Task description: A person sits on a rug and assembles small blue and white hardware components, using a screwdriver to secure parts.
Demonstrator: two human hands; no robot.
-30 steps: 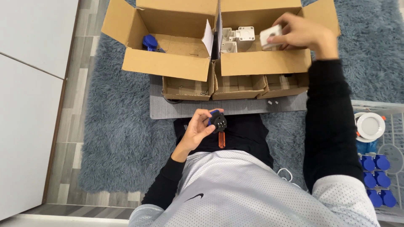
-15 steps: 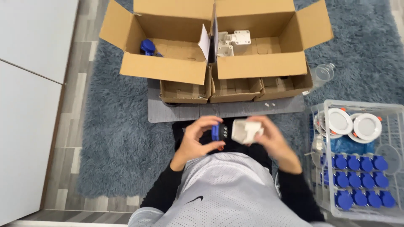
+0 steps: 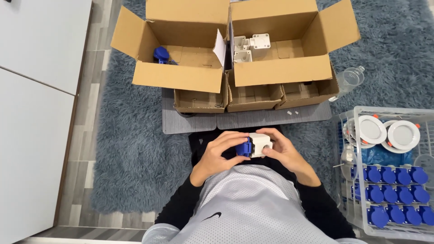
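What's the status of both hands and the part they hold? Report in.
Left hand on blue piece, right hand on white box. Pieces pressed together. Nothing in the way.

Small boxes block ahead; crate right; rug left free.

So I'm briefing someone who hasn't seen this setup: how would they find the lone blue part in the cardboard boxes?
Start at the two big open cardboard boxes at the top of the rug and take the left box. The blue part lies in its back left corner. It is the only blue thing there; the right box holds white housings.
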